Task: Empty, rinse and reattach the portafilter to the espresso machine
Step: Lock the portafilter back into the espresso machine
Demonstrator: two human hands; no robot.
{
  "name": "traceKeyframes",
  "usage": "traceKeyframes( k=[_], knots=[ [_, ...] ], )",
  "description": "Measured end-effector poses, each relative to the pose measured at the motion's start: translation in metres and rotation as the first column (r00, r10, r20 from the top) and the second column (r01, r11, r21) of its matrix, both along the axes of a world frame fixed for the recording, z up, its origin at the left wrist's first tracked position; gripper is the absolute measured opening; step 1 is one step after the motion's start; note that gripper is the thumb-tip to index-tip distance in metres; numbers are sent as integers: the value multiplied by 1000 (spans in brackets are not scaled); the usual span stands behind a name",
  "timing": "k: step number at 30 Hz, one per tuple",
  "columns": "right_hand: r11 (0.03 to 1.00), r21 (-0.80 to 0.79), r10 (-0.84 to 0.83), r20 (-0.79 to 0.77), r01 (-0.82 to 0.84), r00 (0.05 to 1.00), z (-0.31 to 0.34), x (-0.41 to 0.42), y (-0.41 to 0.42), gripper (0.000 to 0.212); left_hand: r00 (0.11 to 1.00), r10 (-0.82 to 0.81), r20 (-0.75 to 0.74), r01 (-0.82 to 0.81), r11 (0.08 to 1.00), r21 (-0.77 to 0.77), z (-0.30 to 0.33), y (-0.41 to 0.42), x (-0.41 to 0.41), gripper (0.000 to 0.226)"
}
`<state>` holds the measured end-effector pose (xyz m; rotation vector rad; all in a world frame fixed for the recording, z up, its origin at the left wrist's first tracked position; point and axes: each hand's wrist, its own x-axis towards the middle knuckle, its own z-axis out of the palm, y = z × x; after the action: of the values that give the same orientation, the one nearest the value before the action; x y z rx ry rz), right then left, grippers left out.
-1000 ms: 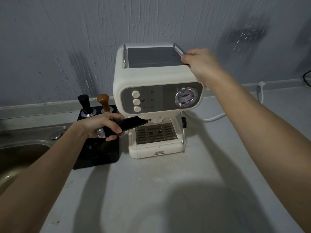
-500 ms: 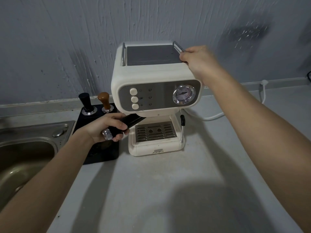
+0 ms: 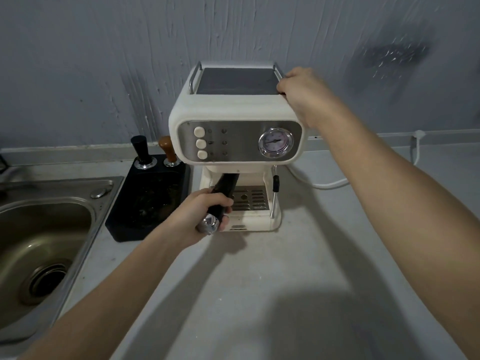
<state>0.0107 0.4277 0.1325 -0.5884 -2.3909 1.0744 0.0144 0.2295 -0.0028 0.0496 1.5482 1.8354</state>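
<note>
A cream espresso machine [image 3: 233, 110] stands against the wall on the grey counter. The portafilter [image 3: 224, 189] has a black handle with a chrome end cap; its head is hidden under the machine's front, above the drip tray [image 3: 249, 201]. My left hand [image 3: 205, 211] is closed around the handle, which points towards me and slightly left. My right hand [image 3: 304, 93] grips the top right edge of the machine by its chrome rail.
A black tamping mat [image 3: 148, 203] lies left of the machine, holding a black tamper [image 3: 140, 152] and a brown-handled tamper [image 3: 167, 150]. A steel sink [image 3: 39, 242] is at the far left. The steam wand [image 3: 274, 190] hangs at the machine's right; a white cable [image 3: 327, 184] runs behind.
My left hand has swung the portafilter handle from pointing left to pointing towards me, in front of the drip tray. My right hand has stayed on the machine's top.
</note>
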Motion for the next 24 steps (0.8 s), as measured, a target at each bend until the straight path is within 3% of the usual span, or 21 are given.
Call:
traceKeyframes(
  k=[3, 7, 24],
  knots=[
    [998, 36, 50, 30, -51, 998, 6, 2, 3, 6, 974, -127, 188, 129, 992, 0, 5, -4, -3, 19],
    [999, -18, 41, -1, -41, 999, 4, -7, 10, 29, 948, -147, 284, 152, 988, 7, 9, -2, -5, 21],
    [993, 113, -8, -118, 21, 993, -5, -15, 21, 33, 967, 69, 247, -107, 984, 143, -6, 30, 23, 10]
  ],
)
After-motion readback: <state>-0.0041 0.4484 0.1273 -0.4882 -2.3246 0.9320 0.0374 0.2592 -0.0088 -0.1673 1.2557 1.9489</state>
